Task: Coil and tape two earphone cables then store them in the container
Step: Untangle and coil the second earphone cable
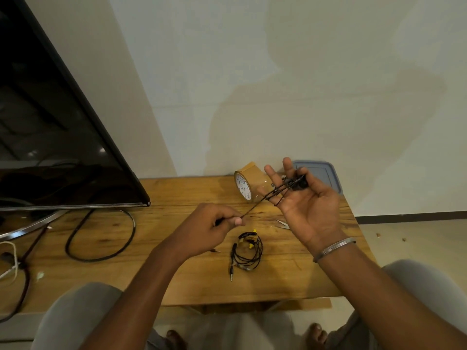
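My right hand [303, 200] is raised palm up, and a black earphone cable [280, 190] is looped around its fingers, with the thumb pinning the earbuds. A taut strand runs down-left to my left hand [214, 223], which pinches the cable between thumb and forefinger. A second black earphone cable [246, 253] with yellow tips lies coiled on the wooden table [177, 274] below my hands. A roll of brown tape [246, 183] stands on edge behind them. The blue-lidded container [321, 173] sits at the far right, partly hidden by my right hand.
A large dark TV screen [50, 135] on a metal stand fills the left side, with a thick black power cable [101, 238] looping on the table. Small scissors [283, 223] lie under my right hand. The table's right edge [364, 243] is close.
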Motion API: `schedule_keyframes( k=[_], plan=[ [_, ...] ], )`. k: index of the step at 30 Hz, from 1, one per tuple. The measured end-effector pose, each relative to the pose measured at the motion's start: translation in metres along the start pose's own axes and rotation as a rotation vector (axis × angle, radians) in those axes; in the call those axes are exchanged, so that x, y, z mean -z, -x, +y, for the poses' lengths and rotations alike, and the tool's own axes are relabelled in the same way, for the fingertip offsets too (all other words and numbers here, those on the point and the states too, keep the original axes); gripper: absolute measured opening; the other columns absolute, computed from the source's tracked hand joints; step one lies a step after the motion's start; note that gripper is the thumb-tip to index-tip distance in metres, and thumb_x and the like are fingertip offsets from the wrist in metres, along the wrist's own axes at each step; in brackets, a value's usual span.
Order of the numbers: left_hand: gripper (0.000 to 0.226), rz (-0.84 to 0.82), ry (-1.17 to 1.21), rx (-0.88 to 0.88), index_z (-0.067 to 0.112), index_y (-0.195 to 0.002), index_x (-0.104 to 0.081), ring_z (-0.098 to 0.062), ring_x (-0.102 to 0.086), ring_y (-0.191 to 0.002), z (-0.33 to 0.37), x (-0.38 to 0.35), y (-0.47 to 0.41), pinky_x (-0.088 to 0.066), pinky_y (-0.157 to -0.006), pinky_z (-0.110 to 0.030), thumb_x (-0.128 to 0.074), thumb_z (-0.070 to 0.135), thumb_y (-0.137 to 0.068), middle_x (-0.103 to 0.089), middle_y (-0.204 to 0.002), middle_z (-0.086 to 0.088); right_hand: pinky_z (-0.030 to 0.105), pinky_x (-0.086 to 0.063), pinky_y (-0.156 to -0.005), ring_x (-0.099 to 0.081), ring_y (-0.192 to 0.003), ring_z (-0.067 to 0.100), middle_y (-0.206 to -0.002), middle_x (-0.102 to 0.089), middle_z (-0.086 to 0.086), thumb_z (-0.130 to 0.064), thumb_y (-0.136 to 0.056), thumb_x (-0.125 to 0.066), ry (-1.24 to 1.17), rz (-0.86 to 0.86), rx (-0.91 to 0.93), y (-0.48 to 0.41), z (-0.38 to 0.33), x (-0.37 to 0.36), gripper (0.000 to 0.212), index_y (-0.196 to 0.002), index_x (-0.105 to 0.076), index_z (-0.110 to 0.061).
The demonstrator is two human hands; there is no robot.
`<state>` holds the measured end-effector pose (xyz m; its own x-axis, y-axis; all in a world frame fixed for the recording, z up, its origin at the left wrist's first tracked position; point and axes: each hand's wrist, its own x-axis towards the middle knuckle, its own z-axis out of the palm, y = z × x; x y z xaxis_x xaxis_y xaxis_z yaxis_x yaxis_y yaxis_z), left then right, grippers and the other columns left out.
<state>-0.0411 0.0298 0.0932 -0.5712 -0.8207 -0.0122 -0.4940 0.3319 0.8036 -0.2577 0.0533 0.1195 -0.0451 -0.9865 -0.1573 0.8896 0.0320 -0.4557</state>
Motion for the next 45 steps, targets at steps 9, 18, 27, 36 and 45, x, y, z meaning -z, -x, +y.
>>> schedule_keyframes(
  k=[9, 18, 27, 36, 45],
  plan=[
    [0.02, 0.147, -0.038, -0.105, 0.026, -0.085, -0.074, -0.01, -0.056, -0.056, 0.008, 0.0, -0.002, -0.042, -0.05, -0.026, -0.059, 0.031, -0.097, -0.067, -0.067, 0.013, 0.021, -0.046, -0.067, -0.061, -0.079, 0.005, -0.081, -0.065, -0.009, -0.016, -0.103, -0.047, 1.616, -0.338, 0.37, 0.009, 0.044, 0.025, 0.023, -0.09, -0.066, -0.015],
    [0.012, 0.253, 0.175, -0.039, 0.02, -0.079, -0.073, -0.012, -0.059, -0.062, -0.002, 0.014, -0.002, -0.045, -0.057, -0.031, -0.072, 0.03, -0.087, -0.068, -0.07, 0.001, 0.046, -0.044, -0.092, -0.065, -0.084, 0.03, -0.069, -0.054, 0.002, -0.018, -0.102, -0.042, 0.726, -0.307, -0.502, 0.012, 0.033, 0.012, 0.024, -0.086, -0.058, -0.009],
    [0.032, 0.122, 0.075, 0.091, 0.033, -0.08, -0.066, -0.009, -0.054, -0.066, -0.023, -0.001, -0.006, -0.04, -0.061, -0.029, -0.052, 0.013, -0.1, -0.064, -0.073, 0.004, 0.075, -0.025, -0.109, -0.064, -0.085, 0.025, -0.07, -0.053, -0.002, -0.02, -0.099, -0.034, -0.068, -0.297, -0.415, 0.013, 0.018, 0.002, 0.025, -0.086, -0.053, -0.013],
    [0.019, -0.079, -0.004, 0.109, 0.027, -0.093, -0.072, -0.015, -0.065, -0.08, -0.011, -0.012, -0.002, -0.051, -0.071, -0.032, -0.054, 0.021, -0.099, -0.065, -0.077, 0.012, 0.071, -0.03, -0.11, -0.068, -0.096, 0.031, -0.078, -0.059, 0.003, -0.022, -0.102, -0.038, 0.188, -0.055, -0.018, 0.007, 0.016, 0.002, 0.027, -0.085, -0.056, -0.014],
    [0.013, -0.028, -0.114, 0.019, 0.021, -0.097, -0.076, 0.004, -0.059, -0.069, 0.001, -0.019, -0.002, -0.041, -0.06, -0.016, -0.064, 0.026, -0.094, -0.069, -0.079, 0.014, 0.047, -0.047, -0.105, -0.067, -0.114, 0.022, -0.11, -0.073, 0.012, -0.019, -0.106, -0.039, 0.942, -0.067, 0.246, 0.009, 0.036, 0.011, 0.028, -0.095, -0.064, -0.013]
  ],
)
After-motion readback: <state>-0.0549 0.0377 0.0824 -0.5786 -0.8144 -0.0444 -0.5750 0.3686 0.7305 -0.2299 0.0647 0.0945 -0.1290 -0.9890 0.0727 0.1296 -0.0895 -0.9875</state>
